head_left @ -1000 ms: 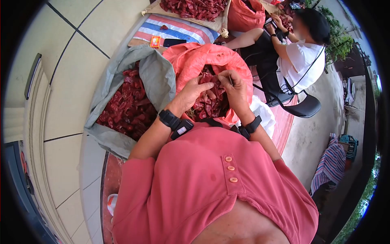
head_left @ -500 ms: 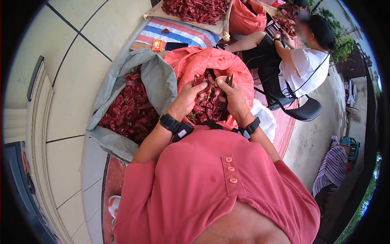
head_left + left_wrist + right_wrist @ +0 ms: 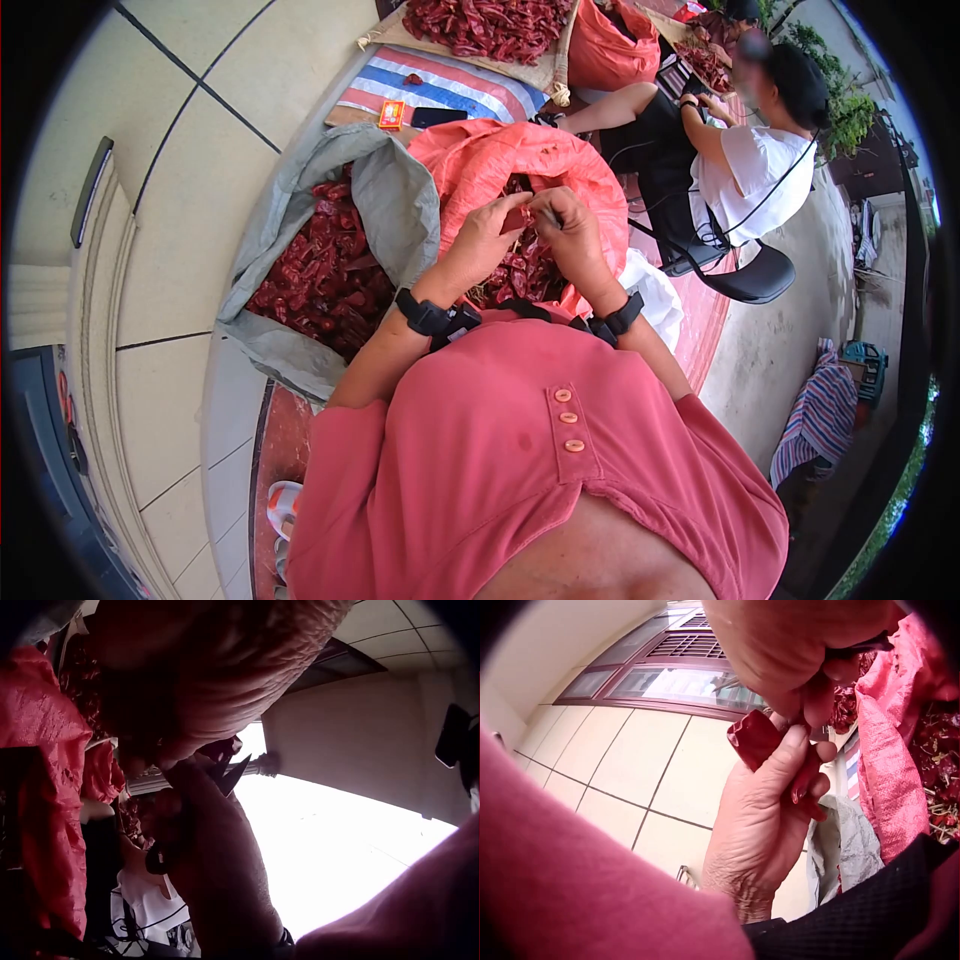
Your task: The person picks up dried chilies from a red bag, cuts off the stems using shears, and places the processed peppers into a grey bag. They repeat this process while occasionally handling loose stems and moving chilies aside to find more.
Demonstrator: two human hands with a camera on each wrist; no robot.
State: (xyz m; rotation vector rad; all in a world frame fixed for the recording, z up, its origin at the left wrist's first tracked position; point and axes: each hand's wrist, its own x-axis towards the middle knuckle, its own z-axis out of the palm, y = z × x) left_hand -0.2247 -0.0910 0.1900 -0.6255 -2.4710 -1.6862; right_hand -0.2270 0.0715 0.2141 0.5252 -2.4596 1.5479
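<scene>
Over the pink woven sack, my two hands meet at the fingertips. My left hand holds dried red chilies between thumb and fingers; in the right wrist view one broad end sticks out past the thumb, and more red pods show under the fingers. My right hand grips small scissors, whose dark pointed blades stand apart in the left wrist view. Its fingers pinch at the chilies beside the left thumb. The scissors' handles are mostly hidden in the palm. Dried chilies fill the sack below.
A grey sack of chilies stands at the left. Beyond lie a striped sheet, a yellow-red box, a phone and a tray of chilies. A person in white sits at the right.
The hands came apart slightly half a second ago, showing the chilies and scissor blades, and now close together again. The right hand has turned, so the blades show less from above.
</scene>
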